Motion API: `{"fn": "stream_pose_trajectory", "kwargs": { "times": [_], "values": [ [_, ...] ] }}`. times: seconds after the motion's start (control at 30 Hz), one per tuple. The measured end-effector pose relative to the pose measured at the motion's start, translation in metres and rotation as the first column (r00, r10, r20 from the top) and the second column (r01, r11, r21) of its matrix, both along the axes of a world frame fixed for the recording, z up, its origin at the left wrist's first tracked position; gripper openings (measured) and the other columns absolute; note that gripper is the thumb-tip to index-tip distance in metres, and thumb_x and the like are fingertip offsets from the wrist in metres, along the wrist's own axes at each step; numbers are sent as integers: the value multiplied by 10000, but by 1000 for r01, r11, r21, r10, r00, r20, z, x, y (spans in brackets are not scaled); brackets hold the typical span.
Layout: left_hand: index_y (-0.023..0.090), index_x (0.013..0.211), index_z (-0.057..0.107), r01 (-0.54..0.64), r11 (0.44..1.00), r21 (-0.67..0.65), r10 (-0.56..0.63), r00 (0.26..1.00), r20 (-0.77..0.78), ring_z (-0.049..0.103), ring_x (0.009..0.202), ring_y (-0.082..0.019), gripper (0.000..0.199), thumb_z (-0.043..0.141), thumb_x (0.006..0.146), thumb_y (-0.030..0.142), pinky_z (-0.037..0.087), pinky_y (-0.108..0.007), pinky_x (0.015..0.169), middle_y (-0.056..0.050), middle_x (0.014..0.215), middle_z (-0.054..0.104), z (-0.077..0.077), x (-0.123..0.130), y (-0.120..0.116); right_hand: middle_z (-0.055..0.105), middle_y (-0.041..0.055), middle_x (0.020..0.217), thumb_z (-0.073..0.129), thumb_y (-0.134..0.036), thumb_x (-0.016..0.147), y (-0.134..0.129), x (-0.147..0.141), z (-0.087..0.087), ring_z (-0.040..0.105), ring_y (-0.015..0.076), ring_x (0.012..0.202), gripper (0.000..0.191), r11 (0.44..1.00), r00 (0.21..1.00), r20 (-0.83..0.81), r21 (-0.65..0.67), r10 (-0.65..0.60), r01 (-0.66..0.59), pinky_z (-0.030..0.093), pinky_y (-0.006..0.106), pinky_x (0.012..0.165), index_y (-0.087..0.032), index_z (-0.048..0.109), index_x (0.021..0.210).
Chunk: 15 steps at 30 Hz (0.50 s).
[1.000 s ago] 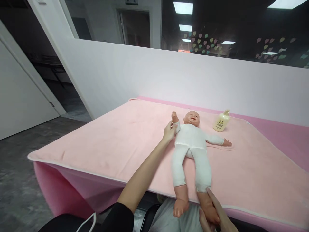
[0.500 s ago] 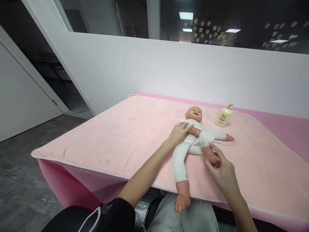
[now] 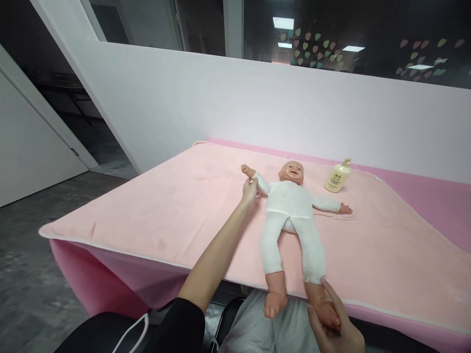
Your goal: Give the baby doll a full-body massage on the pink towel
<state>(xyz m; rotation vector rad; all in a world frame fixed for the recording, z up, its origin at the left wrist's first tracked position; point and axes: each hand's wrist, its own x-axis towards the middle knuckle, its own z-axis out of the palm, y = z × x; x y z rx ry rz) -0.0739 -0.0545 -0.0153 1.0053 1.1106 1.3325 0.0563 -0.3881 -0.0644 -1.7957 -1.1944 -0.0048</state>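
Note:
A baby doll (image 3: pixel 290 201) with a white cloth body lies on its back, head away from me, limbs spread. My left hand (image 3: pixel 250 191) is closed around the doll's arm on the left side, near the wrist, holding it stretched out on the blanket. Down at the near edge, my right hand (image 3: pixel 336 318) grips the doll's lower leg and foot on the right side, thumb and fingers on either side. That leg lies straight, and both feet reach past the table edge above my lap. The doll's other arm rests outstretched on the right.
A pink blanket (image 3: pixel 147 215) covers the table, its cloth hanging over the front edge. A pale yellow pump bottle (image 3: pixel 337 176) stands right of the doll's head. Behind is a white partition (image 3: pixel 221 98) with dark glass above. A white cable (image 3: pixel 134 333) hangs at lower left.
The doll's left-side arm has swung from across its body out to the left with my left hand. My right hand has brought the bent leg down straight toward me.

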Motion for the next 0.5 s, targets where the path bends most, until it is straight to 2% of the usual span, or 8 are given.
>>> {"fn": "stream_pose_trajectory", "kwargs": {
  "times": [0.07, 0.13, 0.17, 0.2, 0.27, 0.33, 0.4, 0.5],
  "values": [
    [165, 1079, 507, -4, 1000, 6, 4, 1000, 22, 618, 846, -195, 286, 455, 854, 334, 495, -298, 678, -106, 996, 615, 3, 0, -2, 655, 43, 692, 561, -444, 767, 9, 9, 11, 567, 131, 478, 493, 1000, 1000, 1, -6, 15, -15, 464, 196, 460, -128, 601, 1144],
    [174, 1101, 521, 12, 986, 168, 2, 997, -82, 605, 888, -193, 303, 462, 851, 333, 488, -304, 730, -101, 1034, 612, 4, 4, -9, 643, 28, 678, 573, -456, 742, 31, 20, 30, 555, 125, 489, 508, 998, 998, 20, 5, 65, -65, 478, 201, 512, -142, 597, 1140],
    [181, 1116, 531, 51, 958, 282, 0, 984, -177, 592, 928, -199, 318, 481, 843, 335, 479, -316, 775, -98, 1063, 608, 4, 8, -15, 642, 25, 696, 568, -448, 738, 46, 26, 40, 563, 128, 518, 508, 997, 997, 22, 8, 81, -81, 484, 207, 545, -154, 588, 1152],
    [191, 1129, 543, 121, 909, 398, 1, 956, -293, 573, 976, -208, 335, 511, 828, 335, 461, -335, 830, -94, 1091, 604, 3, 13, -21, 639, 23, 704, 554, -428, 740, 64, 30, 49, 562, 129, 533, 507, 995, 995, 18, 7, 101, -101, 482, 212, 561, -161, 576, 1170],
    [215, 1140, 566, 315, 772, 552, 40, 843, -536, 523, 1065, -229, 358, 568, 797, 315, 404, -377, 931, -81, 1133, 593, 2, 21, -33, 633, 17, 718, 554, -402, 725, 99, 37, 62, 564, 139, 570, 529, 989, 990, -8, -20, 143, -143, 476, 225, 575, -179, 551, 1204],
    [233, 1143, 582, 450, 678, 581, 112, 717, -688, 487, 1104, -237, 355, 581, 791, 286, 364, -398, 975, -72, 1148, 583, 1, 26, -42, 627, 23, 730, 542, -402, 724, 126, 42, 69, 572, 153, 618, 539, 989, 988, -44, -1, 150, -150, 480, 247, 612, -169, 543, 1209],
    [245, 1167, 573, 471, 675, 568, 145, 670, -728, 483, 1098, -230, 361, 566, 808, 286, 369, -394, 970, -67, 1143, 579, 0, 27, -44, 624, 20, 726, 533, -407, 730, 135, 42, 69, 571, 155, 620, 549, 989, 987, -65, 0, 147, -147, 478, 250, 607, -165, 532, 1223],
    [249, 1180, 563, 385, 748, 541, 88, 750, -656, 507, 1068, -226, 385, 578, 804, 328, 401, -381, 935, -63, 1124, 591, -2, 23, -37, 623, 12, 692, 539, -412, 744, 108, 32, 56, 554, 136, 553, 562, 994, 994, -17, -8, 109, -109, 470, 225, 562, -162, 519, 1248]
  ]
}}
